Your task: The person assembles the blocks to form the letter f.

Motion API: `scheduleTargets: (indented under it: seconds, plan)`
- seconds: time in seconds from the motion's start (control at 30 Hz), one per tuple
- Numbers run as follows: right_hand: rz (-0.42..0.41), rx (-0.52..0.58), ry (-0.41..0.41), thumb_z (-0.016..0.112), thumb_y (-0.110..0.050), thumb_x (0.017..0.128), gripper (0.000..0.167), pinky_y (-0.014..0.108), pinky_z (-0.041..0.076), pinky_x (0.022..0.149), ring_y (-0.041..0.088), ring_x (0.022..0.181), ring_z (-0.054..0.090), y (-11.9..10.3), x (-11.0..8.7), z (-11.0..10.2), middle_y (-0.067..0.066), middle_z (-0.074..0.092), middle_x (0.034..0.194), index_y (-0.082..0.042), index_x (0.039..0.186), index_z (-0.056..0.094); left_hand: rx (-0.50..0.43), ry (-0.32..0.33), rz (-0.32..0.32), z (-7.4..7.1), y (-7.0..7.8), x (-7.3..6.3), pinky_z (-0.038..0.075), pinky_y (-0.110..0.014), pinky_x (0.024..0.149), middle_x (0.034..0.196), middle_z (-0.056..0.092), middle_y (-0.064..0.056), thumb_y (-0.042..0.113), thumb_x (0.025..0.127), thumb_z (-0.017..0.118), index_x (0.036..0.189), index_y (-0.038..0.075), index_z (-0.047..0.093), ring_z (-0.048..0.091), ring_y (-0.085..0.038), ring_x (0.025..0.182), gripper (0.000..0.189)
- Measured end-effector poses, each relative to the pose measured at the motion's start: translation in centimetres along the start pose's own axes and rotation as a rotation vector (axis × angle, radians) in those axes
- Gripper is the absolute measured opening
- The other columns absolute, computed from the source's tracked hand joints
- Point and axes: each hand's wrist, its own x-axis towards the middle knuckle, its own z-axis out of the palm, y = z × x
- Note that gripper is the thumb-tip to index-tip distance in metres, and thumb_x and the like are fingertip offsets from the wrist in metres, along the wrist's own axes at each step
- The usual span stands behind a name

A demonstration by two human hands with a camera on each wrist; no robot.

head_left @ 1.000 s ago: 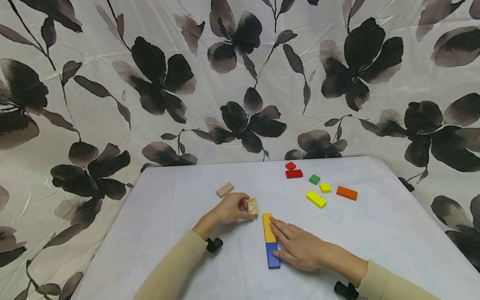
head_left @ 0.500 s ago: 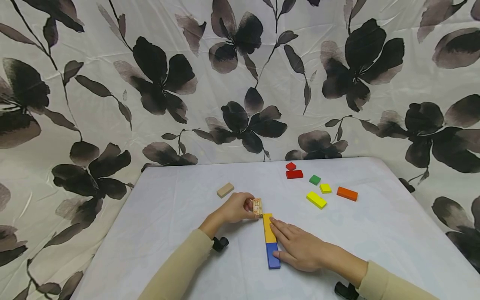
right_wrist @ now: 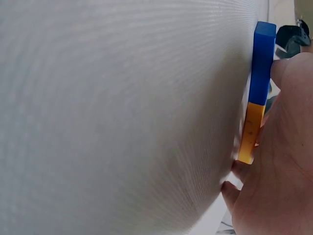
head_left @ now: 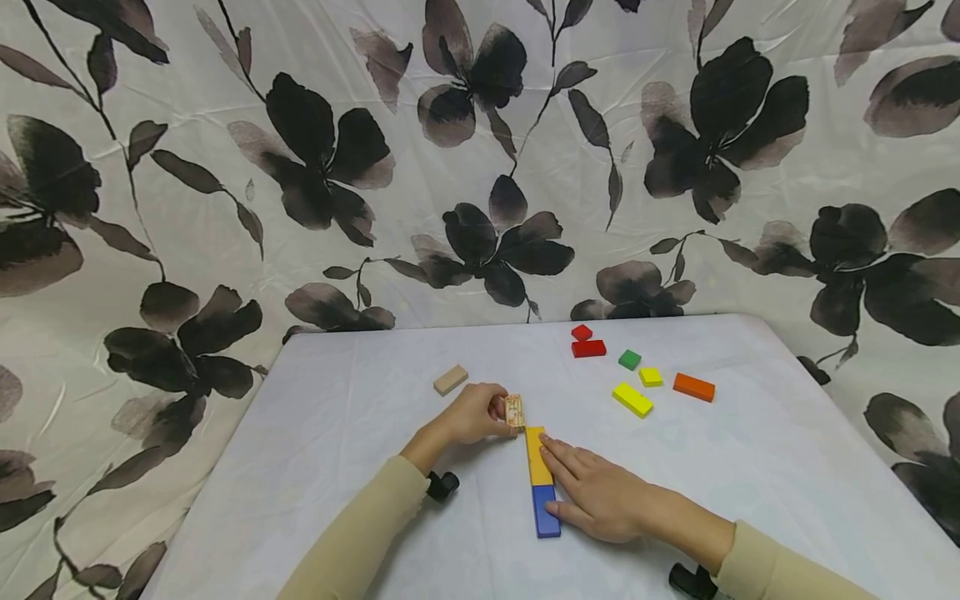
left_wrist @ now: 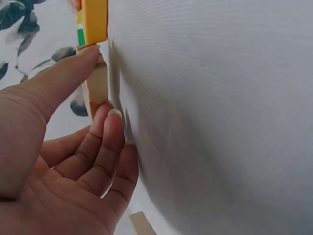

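My left hand [head_left: 474,415] pinches a small wooden block [head_left: 513,412] with a printed top between thumb and fingers. That block is at the far end of a deep-yellow block [head_left: 536,457], close to its corner. The left wrist view shows the thumb at one end of the wooden block [left_wrist: 99,83], right by the yellow one, and fingertips at the other end. A blue block [head_left: 547,512] continues the yellow one in a straight line towards me. My right hand [head_left: 603,496] lies with straight fingers, fingertips on the yellow block and thumb on the blue block [right_wrist: 262,63].
A plain wooden block [head_left: 450,380] lies beyond my left hand. At the back right lie two red pieces [head_left: 588,348], a green piece [head_left: 630,359], two bright yellow blocks [head_left: 632,400] and an orange block [head_left: 693,387]. A floral cloth [head_left: 480,167] hangs behind the white-covered table [head_left: 300,467].
My left hand has moved a little to the right, bringing the printed wooden block up to the deep-yellow block's far end. The right hand and the other blocks have stayed put.
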Motion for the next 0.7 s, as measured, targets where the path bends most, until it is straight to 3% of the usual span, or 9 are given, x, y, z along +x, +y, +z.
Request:
scheduleTargets:
  seconds: [0.43, 0.7]
  plan:
    - [0.001, 0.001, 0.002, 0.031, -0.067, 0.104, 0.083, 0.049, 0.023, 0.123, 0.022, 0.157, 0.016, 0.05, -0.05, -0.05, 0.003, 0.005, 0.173, -0.011, 0.165, 0.017, 0.022, -0.016, -0.035, 0.51, 0.45, 0.91, 0.044, -0.023, 0.066, 0.086, 0.063, -0.002, 0.017, 0.08, 0.09, 0.116, -0.001, 0.066, 0.052, -0.011, 0.075, 0.047]
    - [0.006, 0.001, -0.003, 0.033, -0.066, 0.104, 0.083, 0.049, 0.024, 0.123, 0.022, 0.157, 0.017, 0.0, -0.07, -0.17, 0.003, 0.005, 0.173, -0.012, 0.165, 0.018, 0.003, -0.038, -0.014, 0.68, 0.88, 1.04, 0.047, -0.022, 0.069, 0.089, 0.063, -0.003, 0.014, 0.081, 0.089, 0.125, -0.006, 0.063, 0.054, -0.01, 0.077, 0.055]
